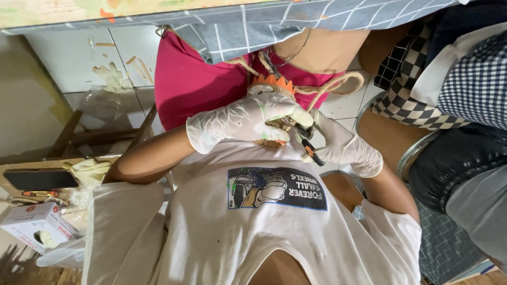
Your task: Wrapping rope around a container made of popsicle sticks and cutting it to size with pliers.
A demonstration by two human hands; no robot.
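My left hand (243, 119), in a white glove smeared with green, is closed around a small orange jagged-edged piece (272, 81) tied to a loop of tan twine (338, 83). My right hand (346, 149), also gloved, grips small pliers with black and orange handles (308, 143). The pliers' tip reaches under my left fingers, and the exact contact point is hidden. Both hands work close to my chest, over my white printed T-shirt (253, 232).
A person in pink cloth (195, 84) and a grey grid-pattern apron (253, 26) sits opposite. Checked fabric (475, 79), dark jeans and a metal hoop (411, 154) crowd the right. On the left lie a black phone (39, 179), loose gloves (90, 171) and a glove box (34, 224).
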